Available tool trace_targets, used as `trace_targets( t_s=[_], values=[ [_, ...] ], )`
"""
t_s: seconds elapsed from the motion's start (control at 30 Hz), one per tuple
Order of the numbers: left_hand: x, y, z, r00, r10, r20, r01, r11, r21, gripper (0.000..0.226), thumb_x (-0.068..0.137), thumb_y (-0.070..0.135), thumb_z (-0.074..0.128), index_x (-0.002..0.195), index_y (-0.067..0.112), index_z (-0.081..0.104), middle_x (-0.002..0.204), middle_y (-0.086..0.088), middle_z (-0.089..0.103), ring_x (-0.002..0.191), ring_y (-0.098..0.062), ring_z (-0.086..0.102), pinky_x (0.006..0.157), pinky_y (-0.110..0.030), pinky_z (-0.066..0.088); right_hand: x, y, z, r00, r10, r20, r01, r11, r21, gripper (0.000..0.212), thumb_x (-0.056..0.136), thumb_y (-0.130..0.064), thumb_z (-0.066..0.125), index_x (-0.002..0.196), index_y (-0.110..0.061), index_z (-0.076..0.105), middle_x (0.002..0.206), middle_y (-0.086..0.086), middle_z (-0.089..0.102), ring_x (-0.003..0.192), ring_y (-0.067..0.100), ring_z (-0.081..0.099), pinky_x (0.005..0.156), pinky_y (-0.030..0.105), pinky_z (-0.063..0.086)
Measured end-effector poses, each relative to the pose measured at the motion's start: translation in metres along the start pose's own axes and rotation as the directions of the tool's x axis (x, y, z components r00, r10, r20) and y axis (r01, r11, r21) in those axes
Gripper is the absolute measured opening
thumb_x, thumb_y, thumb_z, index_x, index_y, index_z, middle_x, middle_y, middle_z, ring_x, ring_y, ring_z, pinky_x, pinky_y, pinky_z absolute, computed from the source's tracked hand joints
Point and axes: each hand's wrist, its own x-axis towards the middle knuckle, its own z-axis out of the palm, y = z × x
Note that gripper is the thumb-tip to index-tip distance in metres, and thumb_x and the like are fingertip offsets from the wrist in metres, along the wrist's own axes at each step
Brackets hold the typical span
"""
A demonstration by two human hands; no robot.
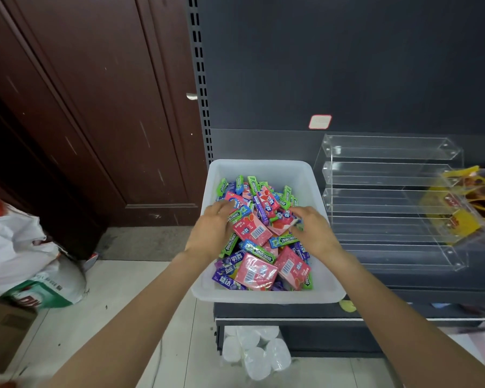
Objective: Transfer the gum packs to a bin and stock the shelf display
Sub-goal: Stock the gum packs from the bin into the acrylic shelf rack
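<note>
A white plastic bin (263, 166) sits on the dark shelf, heaped with several gum packs (259, 271) in pink, green, purple and blue. Both of my hands are inside the bin on top of the pile. My left hand (212, 229) lies on the left side, its fingers reaching into the packs beside a pink pack (252, 229). My right hand (314, 232) is on the right side, fingers curled round a few packs near the middle of the heap. An empty clear acrylic tiered display (387, 197) stands on the shelf right of the bin.
A clear container of yellow snack packets (465, 208) is at the far right of the shelf. White rolls in plastic (254, 351) lie on the floor under the shelf. A white bag (25, 256) and a cardboard box (3, 329) sit left, before a brown door (95, 107).
</note>
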Motion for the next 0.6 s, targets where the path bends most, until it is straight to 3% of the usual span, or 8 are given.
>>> trace_targets(
  t_s=[0.1, 0.2, 0.3, 0.5, 0.6],
  values=[
    [0.003, 0.003, 0.007, 0.994, 0.019, 0.11, -0.035, 0.99, 0.139, 0.051, 0.099, 0.017, 0.042, 0.147, 0.017, 0.025, 0.151, -0.006, 0.031, 0.134, -0.024, 0.035, 0.108, -0.037, 0.037, 0.0, 0.002, 0.01, 0.992, -0.006, 0.128, 0.011, 0.999, -0.039, 0.046, 0.089, -0.006, 0.058, 0.134, -0.015, 0.05, 0.131, 0.009, 0.053, 0.117, 0.023, 0.052, 0.096, 0.028, 0.04],
    [0.007, 0.006, 0.01, 0.993, 0.03, 0.111, -0.057, 0.966, 0.251, 0.049, 0.098, 0.016, 0.044, 0.145, 0.015, 0.03, 0.143, -0.009, 0.042, 0.127, -0.026, 0.042, 0.103, -0.036, 0.038, 0.001, -0.001, 0.017, 0.983, -0.008, 0.181, 0.028, 0.994, -0.103, 0.048, 0.088, -0.007, 0.061, 0.133, -0.021, 0.052, 0.132, 0.005, 0.054, 0.116, 0.021, 0.054, 0.096, 0.031, 0.044],
    [0.014, 0.007, 0.01, 0.995, 0.013, 0.096, -0.036, 0.969, 0.245, 0.048, 0.095, 0.014, 0.05, 0.141, 0.016, 0.036, 0.131, -0.012, 0.051, 0.119, -0.027, 0.048, 0.096, -0.037, 0.044, 0.005, -0.002, 0.02, 0.985, 0.021, 0.171, 0.009, 0.984, -0.176, 0.046, 0.087, -0.008, 0.063, 0.129, -0.023, 0.055, 0.127, 0.007, 0.056, 0.109, 0.023, 0.058, 0.093, 0.033, 0.049],
    [0.022, 0.005, 0.001, 0.999, 0.014, 0.037, -0.014, 1.0, 0.015, 0.036, 0.093, 0.008, 0.053, 0.129, 0.014, 0.051, 0.12, -0.012, 0.055, 0.113, -0.026, 0.052, 0.09, -0.039, 0.051, 0.008, -0.005, 0.018, 0.984, 0.033, 0.178, 0.016, 0.964, -0.265, 0.035, 0.088, -0.015, 0.063, 0.122, -0.021, 0.061, 0.122, 0.007, 0.054, 0.107, 0.023, 0.056, 0.092, 0.034, 0.048],
    [0.021, 0.006, -0.012, 1.0, 0.0, -0.023, -0.004, 0.983, -0.181, 0.041, 0.093, 0.01, 0.053, 0.134, 0.014, 0.049, 0.125, -0.011, 0.052, 0.114, -0.025, 0.052, 0.092, -0.037, 0.049, 0.003, -0.011, 0.013, 0.994, 0.057, 0.089, -0.044, 0.988, -0.148, 0.025, 0.088, -0.015, 0.063, 0.113, -0.014, 0.064, 0.114, 0.01, 0.054, 0.101, 0.025, 0.057, 0.083, 0.032, 0.046]
  ],
)
